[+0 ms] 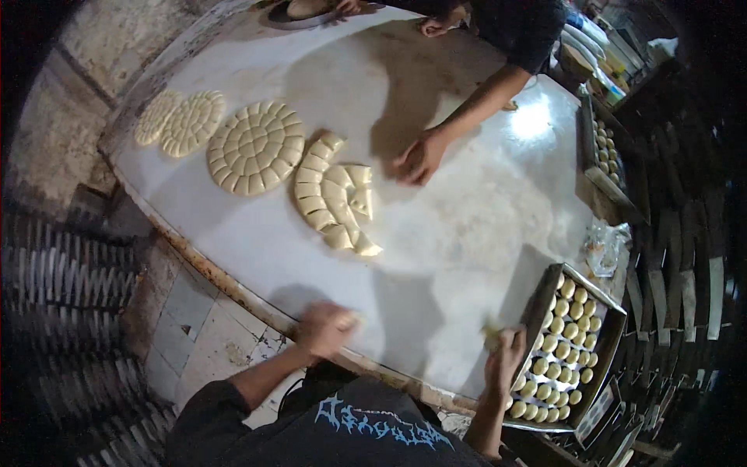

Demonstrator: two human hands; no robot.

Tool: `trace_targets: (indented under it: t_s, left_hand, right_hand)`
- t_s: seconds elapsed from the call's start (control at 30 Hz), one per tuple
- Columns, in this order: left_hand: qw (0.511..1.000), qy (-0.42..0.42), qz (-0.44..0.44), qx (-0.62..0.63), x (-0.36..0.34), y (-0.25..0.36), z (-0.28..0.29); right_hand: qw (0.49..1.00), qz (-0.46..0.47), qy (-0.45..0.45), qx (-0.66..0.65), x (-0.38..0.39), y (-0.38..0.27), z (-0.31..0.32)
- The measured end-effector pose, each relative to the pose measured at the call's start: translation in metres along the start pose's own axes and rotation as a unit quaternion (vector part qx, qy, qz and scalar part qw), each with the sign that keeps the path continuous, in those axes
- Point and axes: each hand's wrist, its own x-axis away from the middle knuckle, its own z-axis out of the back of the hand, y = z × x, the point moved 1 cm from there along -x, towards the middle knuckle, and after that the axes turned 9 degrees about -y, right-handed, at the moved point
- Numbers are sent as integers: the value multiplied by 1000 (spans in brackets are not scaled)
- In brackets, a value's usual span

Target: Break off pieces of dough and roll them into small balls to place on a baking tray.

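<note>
At the near edge of the table, my left hand [325, 330] is smeared by motion, its fingers curled on what seems a pale piece of dough at the fingertips. My right hand [507, 354] is beside the left side of a metal tray [620, 331], fingers closed on a small yellowish piece, blurred, that looks like dough. Several rows of round dough balls [562, 352] fill that tray. Beyond my left hand lies a partly taken-apart round of cut dough [315, 187], in curved strips and loose wedges.
Whole scored dough rounds [257, 148] lie at the left. Across the table a co-worker's hand [421, 158] reaches in above the white tabletop [467, 233]. Another tray [599, 167] of dough balls and a clear plastic bag [605, 247] are at the right edge. A dish [299, 17] stands at the far side.
</note>
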Motion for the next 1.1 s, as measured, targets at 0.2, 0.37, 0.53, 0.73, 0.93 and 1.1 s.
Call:
trace_targets:
  t_s: [0.2, 0.37, 0.53, 0.73, 0.93, 1.1]
  left_hand:
    - [998, 19, 39, -53, -67, -9, -19]
    - [995, -33, -86, -35, -27, 46, -61]
    - [977, -6, -2, -212, -12, -33, -7]
    - [992, -38, -87, -80, -78, 38, -60]
    - [974, -84, -167, -128, 9, -6, -35]
    - [982, 10, -98, -160, -79, 0, -32]
  right_hand:
    - [814, 36, 129, 565, -46, 51, -76]
    - [843, 96, -68, 525, 45, 63, -141]
    - [778, 65, 1, 625, 51, 69, -37]
    - [852, 13, 0, 524, -29, 60, -120]
    - [805, 45, -113, 581, 101, 93, -52]
    - [867, 31, 54, 494, -2, 50, -20]
